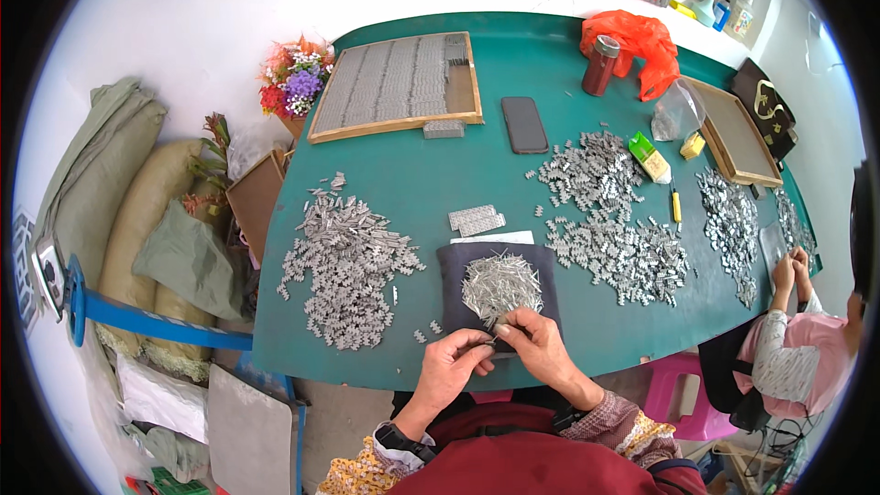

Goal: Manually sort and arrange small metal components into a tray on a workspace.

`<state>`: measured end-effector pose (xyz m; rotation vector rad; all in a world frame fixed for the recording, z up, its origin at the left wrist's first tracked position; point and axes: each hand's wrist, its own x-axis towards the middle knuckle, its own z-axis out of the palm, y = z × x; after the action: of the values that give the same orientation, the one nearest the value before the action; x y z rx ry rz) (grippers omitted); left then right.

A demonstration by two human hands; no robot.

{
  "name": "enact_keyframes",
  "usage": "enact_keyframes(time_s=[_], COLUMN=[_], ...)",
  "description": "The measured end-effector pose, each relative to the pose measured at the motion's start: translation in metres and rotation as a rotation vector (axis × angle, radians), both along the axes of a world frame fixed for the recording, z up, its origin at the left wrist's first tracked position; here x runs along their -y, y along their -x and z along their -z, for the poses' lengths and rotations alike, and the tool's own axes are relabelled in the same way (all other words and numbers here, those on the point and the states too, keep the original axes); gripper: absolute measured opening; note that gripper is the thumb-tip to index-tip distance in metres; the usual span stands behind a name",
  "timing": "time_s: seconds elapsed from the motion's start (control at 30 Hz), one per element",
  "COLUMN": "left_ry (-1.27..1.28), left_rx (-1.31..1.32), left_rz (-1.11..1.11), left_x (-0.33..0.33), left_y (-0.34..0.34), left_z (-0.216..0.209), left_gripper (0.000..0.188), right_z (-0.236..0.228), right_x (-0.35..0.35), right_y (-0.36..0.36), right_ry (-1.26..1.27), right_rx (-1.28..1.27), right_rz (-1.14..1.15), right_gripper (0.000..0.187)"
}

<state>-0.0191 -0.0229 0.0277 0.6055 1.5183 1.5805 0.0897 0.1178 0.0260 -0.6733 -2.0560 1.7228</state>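
My left hand (451, 365) and my right hand (543, 355) meet at the near edge of the table, fingertips pinched together. Whatever small piece lies between them is too small and covered to name. Just beyond the fingertips, a heap of thin silvery metal pins (502, 286) rests on a dark folded cloth (455, 277). Left of my hands spreads a big pile of small grey toothed metal pieces (353, 270). To the right lie two more piles of similar pieces, a nearer one (619, 257) and a farther one (591, 172).
Behind the cloth sits a flat block of joined pieces (477, 220). A wooden-framed tray (477, 101) of rowed pieces, a phone (524, 125), a red-brown flask (600, 66) and a yellow-handled tool (676, 205) are on the green table (412, 165). Another person (802, 348) works at the right.
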Motion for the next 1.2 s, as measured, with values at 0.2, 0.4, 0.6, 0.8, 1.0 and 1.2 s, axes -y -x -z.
enact_keyframes(time_s=[0.2,0.4,0.6,0.8,1.0,1.2], left_ry=[-0.012,-0.028,-0.027,-0.036,-0.02,0.004], left_rx=[0.007,0.031,0.023,0.056,0.04,0.015], left_rz=[-0.009,-0.016,-0.016,-0.02,-0.036,-0.032], left_x=[0.001,-0.002,0.0,-0.001,-0.002,-0.001], left_y=[-0.004,-0.004,-0.005,-0.004,-0.003,-0.002], left_z=[0.005,0.002,0.0,0.001,-0.001,0.001], left_gripper=[0.013,0.012,0.012,0.011,0.011,0.011], right_z=[0.001,-0.006,-0.014,-0.013,-0.014,-0.014], right_x=[0.002,0.001,0.0,0.001,0.001,0.0], right_y=[-0.003,-0.009,-0.011,-0.009,-0.01,-0.008], right_ry=[-0.112,-0.517,-0.551,-0.607,-0.606,-0.553], right_rx=[-0.058,-0.137,-0.147,-0.118,-0.053,-0.057], right_rz=[-0.001,-0.085,-0.183,-0.192,-0.187,-0.178], right_gripper=[0.01,0.01,0.015,0.019,0.024,0.024])
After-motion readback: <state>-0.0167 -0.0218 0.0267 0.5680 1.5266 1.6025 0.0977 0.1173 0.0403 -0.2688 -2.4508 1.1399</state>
